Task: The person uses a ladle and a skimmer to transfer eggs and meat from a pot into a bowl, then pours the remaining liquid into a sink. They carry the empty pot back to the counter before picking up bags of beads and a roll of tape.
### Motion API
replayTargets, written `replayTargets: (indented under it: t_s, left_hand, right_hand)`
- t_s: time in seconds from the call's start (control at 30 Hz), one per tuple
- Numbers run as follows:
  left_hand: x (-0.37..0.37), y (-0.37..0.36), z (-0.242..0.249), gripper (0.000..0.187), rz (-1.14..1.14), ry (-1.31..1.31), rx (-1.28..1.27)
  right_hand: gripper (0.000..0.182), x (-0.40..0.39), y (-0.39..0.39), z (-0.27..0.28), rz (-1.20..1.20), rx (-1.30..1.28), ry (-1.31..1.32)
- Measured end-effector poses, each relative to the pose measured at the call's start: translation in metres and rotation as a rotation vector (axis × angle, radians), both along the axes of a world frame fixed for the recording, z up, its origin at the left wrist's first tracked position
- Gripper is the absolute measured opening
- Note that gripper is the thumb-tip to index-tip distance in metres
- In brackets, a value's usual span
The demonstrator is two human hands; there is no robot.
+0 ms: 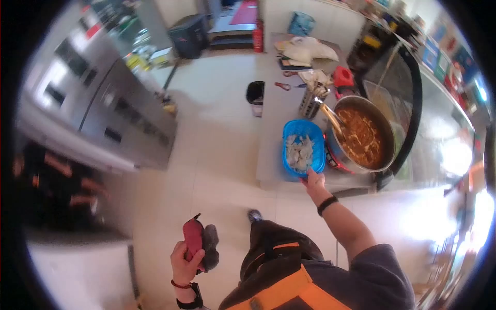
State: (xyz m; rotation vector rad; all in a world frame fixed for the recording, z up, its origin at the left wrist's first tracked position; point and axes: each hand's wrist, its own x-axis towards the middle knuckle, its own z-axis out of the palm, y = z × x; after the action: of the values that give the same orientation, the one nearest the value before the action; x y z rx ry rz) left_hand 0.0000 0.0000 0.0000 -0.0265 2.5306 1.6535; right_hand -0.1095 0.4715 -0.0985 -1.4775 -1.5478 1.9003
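Observation:
My left hand [185, 263] is closed around a soft maroon item [194, 237] with a lumpy dark grey part [211, 244] beside it; its kind is not clear. It hangs over the floor, well away from the counter. My right hand [314, 181] grips the near rim of a blue plastic basket [287, 135] on the counter's edge. Pale greyish pieces [299, 153] lie inside the basket. Just right of it stands a large metal pot [390, 155] of reddish-brown stew [363, 135]. A ladle [333, 116] leans in the pot, its handle over the left rim.
Behind the pot are a metal utensil holder [310, 105], a red object [343, 78], scissors [282, 86] and pale cloths or bags [310, 50]. A bin [256, 95] stands on the floor left of the counter [271, 108]. Steel cabinets [119, 108] line the left; a person [57, 181] is there.

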Motion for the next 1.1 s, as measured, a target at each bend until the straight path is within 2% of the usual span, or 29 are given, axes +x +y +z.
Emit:
replayTargets:
  t_s: [0.07, 0.1, 0.13, 0.2, 0.3, 0.4, 0.47, 0.57, 0.6, 0.63, 0.7, 0.73, 0.8, 0.87, 1.0, 1.03, 1.1]
  left_hand:
    - [-0.034, -0.02, -0.012, 0.026, -0.088, -0.141, 0.012]
    - [-0.158, -0.095, 0.015, 0.026, -0.114, -0.068, -0.189]
    - [-0.188, -0.107, 0.011, 0.027, -0.154, -0.078, -0.21]
    - [-0.263, -0.109, 0.012, 0.027, -0.239, -0.032, -0.25]
    - [-0.343, -0.095, 0.01, 0.028, -0.331, 0.008, -0.232]
    - [-0.424, -0.091, -0.004, 0.028, -0.412, 0.009, -0.129]
    - [-0.479, -0.076, 0.008, 0.028, -0.54, 0.03, -0.118]
    - [-0.564, -0.044, 0.022, 0.028, -0.73, 0.038, -0.057]
    - [-0.589, -0.03, 0.025, 0.029, -0.765, -0.007, 0.03]
    - [-0.608, -0.014, 0.026, 0.031, -0.784, -0.054, 0.128]
    - [-0.647, 0.018, 0.04, 0.034, -0.881, -0.096, 0.119]
    - [-0.661, 0.038, 0.04, 0.034, -0.958, -0.058, 0.132]
    - [-0.685, 0.082, 0.044, 0.035, -1.074, -0.007, 0.139]
    - [-0.701, 0.132, 0.045, 0.038, -1.241, 0.135, 0.187]
    - [-0.709, 0.229, 0.034, 0.042, -1.309, 0.091, 0.16]
    - [-0.712, 0.251, 0.019, 0.042, -1.33, 0.091, 0.164]
    - [-0.718, 0.316, -0.03, 0.043, -1.355, 0.3, -0.012]
  right_hand:
    - [0.026, 0.04, -0.016, 0.016, 0.088, 0.091, -0.065]
    - [0.026, -0.063, -0.115, -0.032, 0.051, -0.102, 0.023]
    - [0.027, -0.056, -0.132, -0.034, 0.033, -0.099, 0.008]
    - [0.028, -0.085, -0.15, -0.044, -0.031, -0.109, 0.046]
    - [0.023, -0.088, -0.166, -0.053, -0.088, -0.114, -0.019]
    - [0.024, -0.087, -0.177, -0.059, -0.112, -0.03, -0.117]
    - [0.027, -0.083, -0.179, -0.053, -0.002, -0.127, -0.24]
    - [0.035, -0.08, -0.2, -0.031, -0.124, -0.137, -0.216]
    - [0.043, -0.077, -0.208, -0.027, -0.22, -0.013, -0.24]
    - [0.043, -0.071, -0.215, -0.027, -0.264, -0.002, -0.246]
    - [0.044, -0.072, -0.223, -0.022, -0.584, 0.223, -0.245]
    - [0.044, -0.069, -0.227, -0.017, -0.618, 0.214, -0.251]
    - [0.045, -0.082, -0.222, 0.02, -0.844, 0.147, -0.097]
    - [0.047, -0.092, -0.207, 0.039, -0.945, 0.157, -0.008]
    - [0.047, -0.099, -0.151, 0.045, -1.047, 0.164, 0.125]
    - [0.047, -0.108, -0.132, 0.047, -1.068, 0.168, 0.124]
    - [0.035, -0.123, -0.097, 0.04, -1.209, 0.142, 0.046]
